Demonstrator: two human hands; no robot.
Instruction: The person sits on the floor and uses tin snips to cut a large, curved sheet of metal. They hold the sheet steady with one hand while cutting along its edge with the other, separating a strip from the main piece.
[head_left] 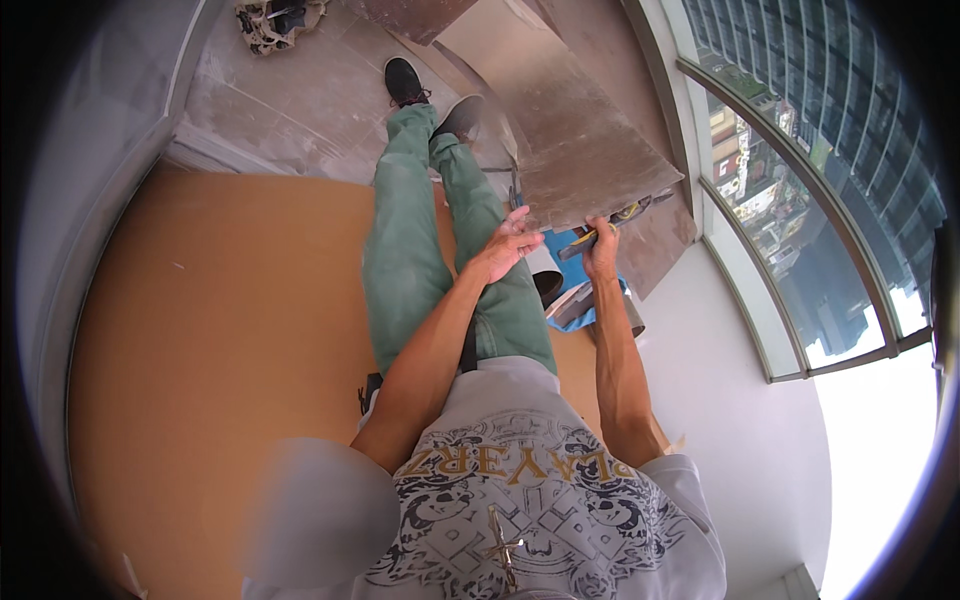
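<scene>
My left hand (508,248) is beside the near edge of a brown, dusty board (590,130). Its fingers are spread, and I make out nothing in them. To the right, my right hand (602,252) is closed around a slim dark tool with yellow on it (577,244), perhaps a utility knife; the grip hides part of it. Just beyond that hand, a yellow-and-black tool (632,211) shows at the board's corner, its kind unclear. Below the hands are a blue item (570,268) and a white cylinder with a dark opening (543,270).
My legs in green trousers (405,260) stretch ahead onto a dusty tiled floor (290,110). An orange-brown surface (220,330) spreads on the left. At the far left is a patterned bag (278,22). A curved window frame (790,150) and a white wall (730,400) bound the right side.
</scene>
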